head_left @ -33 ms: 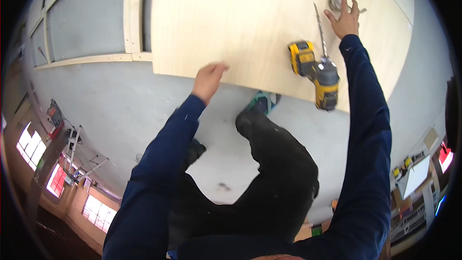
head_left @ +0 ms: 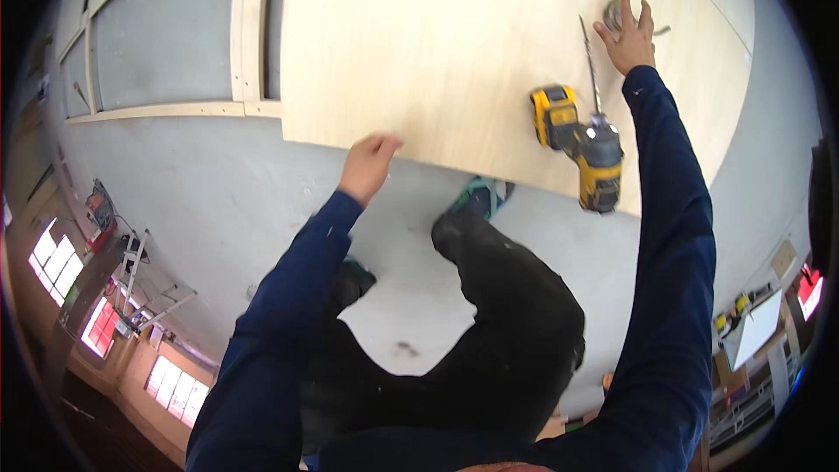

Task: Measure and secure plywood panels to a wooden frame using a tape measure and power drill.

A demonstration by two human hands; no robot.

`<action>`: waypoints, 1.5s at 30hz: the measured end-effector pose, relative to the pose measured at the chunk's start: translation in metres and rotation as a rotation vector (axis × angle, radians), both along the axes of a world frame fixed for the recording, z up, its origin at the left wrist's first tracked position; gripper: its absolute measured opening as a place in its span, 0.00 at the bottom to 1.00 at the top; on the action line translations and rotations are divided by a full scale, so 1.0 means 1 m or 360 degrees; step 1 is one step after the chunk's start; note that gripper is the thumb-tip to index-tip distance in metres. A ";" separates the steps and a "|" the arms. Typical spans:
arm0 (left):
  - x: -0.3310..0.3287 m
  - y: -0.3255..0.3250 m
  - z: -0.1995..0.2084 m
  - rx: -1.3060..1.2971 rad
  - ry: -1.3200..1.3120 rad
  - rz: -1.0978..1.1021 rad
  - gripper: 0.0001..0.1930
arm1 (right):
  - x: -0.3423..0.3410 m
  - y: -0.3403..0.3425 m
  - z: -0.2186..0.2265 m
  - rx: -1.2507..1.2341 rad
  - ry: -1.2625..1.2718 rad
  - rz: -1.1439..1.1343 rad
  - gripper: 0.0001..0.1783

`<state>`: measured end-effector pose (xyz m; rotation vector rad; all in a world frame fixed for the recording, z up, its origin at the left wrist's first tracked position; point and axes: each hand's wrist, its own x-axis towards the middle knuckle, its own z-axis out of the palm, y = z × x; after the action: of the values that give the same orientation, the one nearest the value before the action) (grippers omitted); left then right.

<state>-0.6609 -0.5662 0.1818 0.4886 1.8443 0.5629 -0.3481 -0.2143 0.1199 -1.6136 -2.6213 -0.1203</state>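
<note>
My right hand (head_left: 631,39) reaches over the pale wooden board (head_left: 393,52) with its fingers spread. It is beside a round greyish coil-like thing (head_left: 613,16), partly hidden behind the fingers, from which a thin strip sticks out on the right; I cannot tell whether they touch. My left hand (head_left: 369,168) hovers at the board's near edge, fingers curled together and the tips slightly blurred; what they hold, if anything, is hidden. Between the hands, a yellow and black cordless drill (head_left: 601,162) with a long auger bit (head_left: 591,61) lies on the board near its edge.
A wooden frame (head_left: 197,109) on the grey floor (head_left: 210,183) adjoins the board on the left. My shoe (head_left: 481,197) is at the board's near edge. A metal stepladder (head_left: 131,280) stands far left, and a white panel (head_left: 759,329) with stacked goods is at right.
My left hand has drawn slightly back and left. The whole view has shifted a little, with the board and drill lower in it. My right hand stays spread beside the round thing.
</note>
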 end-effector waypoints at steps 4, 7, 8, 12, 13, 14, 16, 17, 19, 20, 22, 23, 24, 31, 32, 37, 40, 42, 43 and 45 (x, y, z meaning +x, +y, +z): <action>-0.050 -0.065 0.019 -0.0080 0.0331 -0.0440 0.15 | 0.013 0.029 -0.031 -0.0452 0.0024 0.0050 0.28; -0.071 -0.077 0.026 -0.0073 0.0296 -0.0734 0.14 | 0.008 0.012 -0.025 -0.0556 -0.0043 -0.0058 0.25; -0.074 -0.061 0.025 0.0002 0.0328 -0.0726 0.14 | 0.026 0.016 -0.027 -0.0629 -0.0040 -0.0139 0.25; -0.080 -0.015 0.026 0.0438 0.0216 -0.0908 0.11 | 0.096 0.028 -0.006 -0.0254 0.0667 -0.0148 0.21; -0.084 -0.011 0.024 0.0498 0.0135 -0.0865 0.11 | 0.106 0.028 0.016 -0.0211 0.0781 -0.0201 0.21; -0.085 -0.010 0.022 0.0511 0.0136 -0.0872 0.11 | 0.114 0.022 0.042 -0.0181 0.0885 -0.0262 0.21; -0.086 -0.004 0.021 0.0733 0.0110 -0.0852 0.10 | 0.112 0.003 0.110 -0.0174 0.1420 -0.0139 0.23; -0.085 -0.002 0.019 0.0888 0.0089 -0.0793 0.11 | 0.088 -0.019 0.149 -0.0089 0.1393 0.0047 0.24; -0.069 0.012 0.017 0.1217 -0.0127 -0.0608 0.13 | 0.021 -0.092 0.233 0.0104 0.1166 0.0364 0.26; -0.058 0.014 0.020 0.1322 -0.0271 -0.0468 0.14 | -0.013 -0.126 0.245 0.0151 0.1028 0.0502 0.27; -0.051 0.012 0.047 0.0935 -0.0691 -0.0269 0.18 | -0.077 -0.191 0.244 -0.0255 0.0878 0.0493 0.28; -0.049 0.009 0.056 0.0843 -0.0909 -0.0195 0.19 | -0.111 -0.217 0.238 -0.0412 0.0761 0.0640 0.30; -0.048 0.006 0.059 0.0744 -0.1129 -0.0115 0.20 | -0.140 -0.243 0.225 -0.0572 0.0640 0.0785 0.33; -0.081 0.018 0.015 0.0886 -0.0866 -0.0288 0.09 | -0.243 -0.307 0.125 -0.0570 0.1093 0.0512 0.42; -0.093 0.019 0.010 0.1026 -0.0838 -0.0250 0.09 | -0.253 -0.310 0.118 -0.0580 0.1092 0.0510 0.42; -0.162 0.013 0.008 0.1009 -0.0728 -0.0649 0.11 | -0.304 -0.337 0.089 -0.0805 0.1641 0.0279 0.35; -0.192 0.012 -0.004 0.1086 -0.0576 -0.0882 0.12 | -0.316 -0.364 0.060 -0.1480 0.1723 -0.0159 0.17; -0.217 0.009 -0.010 0.0884 -0.0533 -0.0953 0.11 | -0.314 -0.392 0.036 -0.2149 0.1720 -0.0378 0.12; -0.229 0.007 -0.014 0.0808 -0.0259 -0.1119 0.15 | -0.310 -0.413 0.017 -0.2306 0.1634 -0.0411 0.10; -0.237 0.006 -0.035 0.0732 0.0000 -0.1270 0.19 | -0.296 -0.460 -0.026 -0.2609 0.1478 -0.0672 0.16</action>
<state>-0.8980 -0.5603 0.1464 1.4412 1.3459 0.4178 -0.6441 -0.6748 0.0944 -1.5507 -1.2880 2.4583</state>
